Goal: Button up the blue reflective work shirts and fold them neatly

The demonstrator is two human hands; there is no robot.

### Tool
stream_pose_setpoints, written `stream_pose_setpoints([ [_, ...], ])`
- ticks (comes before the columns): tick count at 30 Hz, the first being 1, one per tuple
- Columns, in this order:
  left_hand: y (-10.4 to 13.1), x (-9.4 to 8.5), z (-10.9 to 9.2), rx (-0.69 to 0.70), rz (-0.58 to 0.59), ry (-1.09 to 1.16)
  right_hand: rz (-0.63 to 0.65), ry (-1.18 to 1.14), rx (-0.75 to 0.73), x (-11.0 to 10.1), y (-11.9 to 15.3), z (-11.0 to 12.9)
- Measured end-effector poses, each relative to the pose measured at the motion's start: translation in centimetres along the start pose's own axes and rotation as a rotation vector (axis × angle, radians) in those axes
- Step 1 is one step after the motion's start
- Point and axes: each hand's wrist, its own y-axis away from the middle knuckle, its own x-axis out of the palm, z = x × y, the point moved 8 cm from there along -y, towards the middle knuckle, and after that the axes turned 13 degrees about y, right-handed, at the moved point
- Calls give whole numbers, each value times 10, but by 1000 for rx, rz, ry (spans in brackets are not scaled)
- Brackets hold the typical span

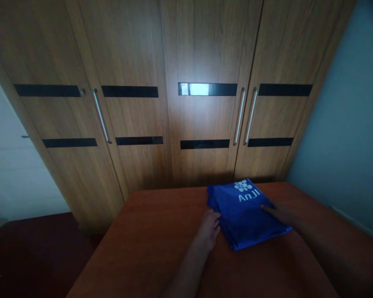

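Between half-curled left hand (210, 228) and extended right hand (281, 214), grips unclear: folded blue bundle (247, 217)

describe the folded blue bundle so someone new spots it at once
A wooden wardrobe stands behind a red-brown table. On the table's right side, between the left hand and right hand, lies the folded bundle. Its bright blue, with white lettering, sets it apart from the brown wood around it.

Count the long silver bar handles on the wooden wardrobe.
3. The left handle is beside a small round fitting; the middle handle and right handle stand close together, farther right. Any low down behind the table would be hidden.
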Motion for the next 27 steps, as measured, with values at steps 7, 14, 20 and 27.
stream_pose_setpoints([
  [7, 26, -43, -45, 182, -95, -68, 218, -106, -155, 27, 23, 53],
  [14, 50, -106, -110, 293, -151, -251, 281, -275, -266, 35, 72, 127],
  [20, 60, -156, -157, 452, -292, -575, 272, -288, -260, 52, 101, 162],
  [27, 60, -162, -163, 533, -267, -712, 222, -286, -205, 57, 118, 155],
])
